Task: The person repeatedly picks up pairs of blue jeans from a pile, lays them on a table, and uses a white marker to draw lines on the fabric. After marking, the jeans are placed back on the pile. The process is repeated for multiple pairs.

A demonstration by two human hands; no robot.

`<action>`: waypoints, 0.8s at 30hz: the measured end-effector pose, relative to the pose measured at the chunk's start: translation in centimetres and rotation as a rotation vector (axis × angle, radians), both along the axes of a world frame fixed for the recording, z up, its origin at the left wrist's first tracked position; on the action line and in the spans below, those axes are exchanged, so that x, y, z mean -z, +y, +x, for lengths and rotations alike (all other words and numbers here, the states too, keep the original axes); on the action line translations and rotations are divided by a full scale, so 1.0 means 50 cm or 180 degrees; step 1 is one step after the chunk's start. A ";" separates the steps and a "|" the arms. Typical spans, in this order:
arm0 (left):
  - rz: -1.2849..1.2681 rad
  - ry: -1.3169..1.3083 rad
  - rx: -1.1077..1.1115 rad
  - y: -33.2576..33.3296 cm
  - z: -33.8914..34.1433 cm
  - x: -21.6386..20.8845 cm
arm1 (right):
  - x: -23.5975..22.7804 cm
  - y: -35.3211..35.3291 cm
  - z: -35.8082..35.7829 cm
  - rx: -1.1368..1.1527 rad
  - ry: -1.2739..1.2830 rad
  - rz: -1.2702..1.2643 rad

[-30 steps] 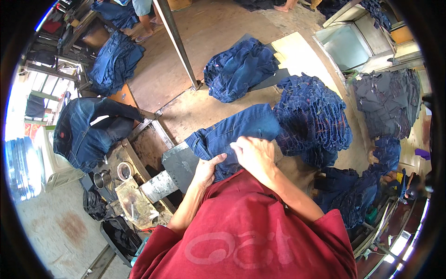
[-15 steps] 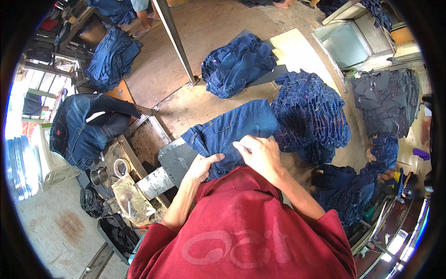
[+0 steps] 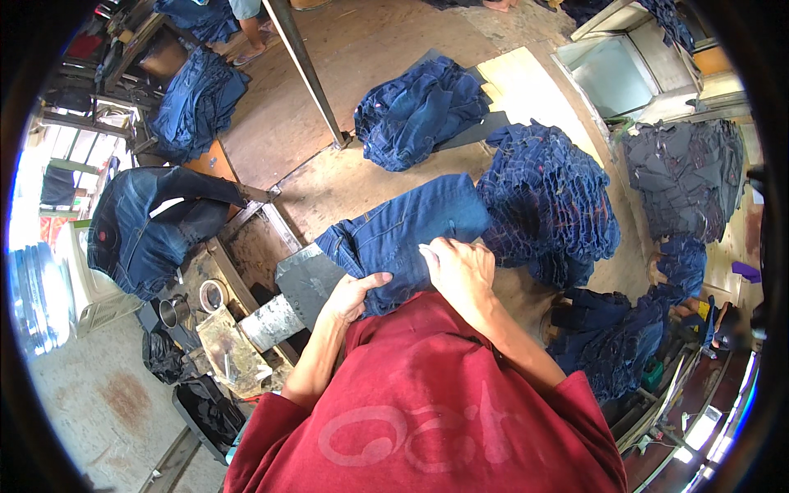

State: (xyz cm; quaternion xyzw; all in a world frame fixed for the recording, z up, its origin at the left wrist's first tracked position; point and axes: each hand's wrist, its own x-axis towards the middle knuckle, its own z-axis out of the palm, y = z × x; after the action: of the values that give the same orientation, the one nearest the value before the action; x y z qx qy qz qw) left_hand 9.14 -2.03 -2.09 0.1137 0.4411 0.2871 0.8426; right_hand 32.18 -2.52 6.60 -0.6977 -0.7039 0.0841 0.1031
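Note:
In front of my waist lies a folded pair of blue jeans [image 3: 411,223], partly over the end of a dark flat board. My left hand [image 3: 352,297] grips its near left edge, thumb on top and the fingers hidden beneath the cloth. Over the near right part of the denim, my right hand [image 3: 464,273] is closed, with thumb and forefinger pinched together. Whatever that pinch holds, if anything, is too small to see.
Beyond my right hand stands a tall stack of blue denim [image 3: 546,197]; another denim pile [image 3: 419,111] lies farther off. Dark jeans [image 3: 152,226] drape at the left, near a tape roll [image 3: 214,295] and metal cup [image 3: 173,311]. A metal post [image 3: 308,74] rises ahead. Grey garments [image 3: 686,177] are stacked right.
My right hand has turned slightly, its fingers curling tighter over the denim. My left hand and the jeans have shifted only a little to the left.

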 end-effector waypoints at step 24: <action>-0.0339 0.0158 -0.0371 -0.004 0.001 0.042 | 0.150 0.093 0.169 0.0370 0.0724 -0.0548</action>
State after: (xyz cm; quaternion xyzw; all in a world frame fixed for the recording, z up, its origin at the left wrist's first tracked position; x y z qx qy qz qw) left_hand 9.19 -2.22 -4.22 0.0499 0.4824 0.3089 0.8182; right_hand 40.64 2.11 -0.91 -0.7295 -0.6363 0.2166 0.1267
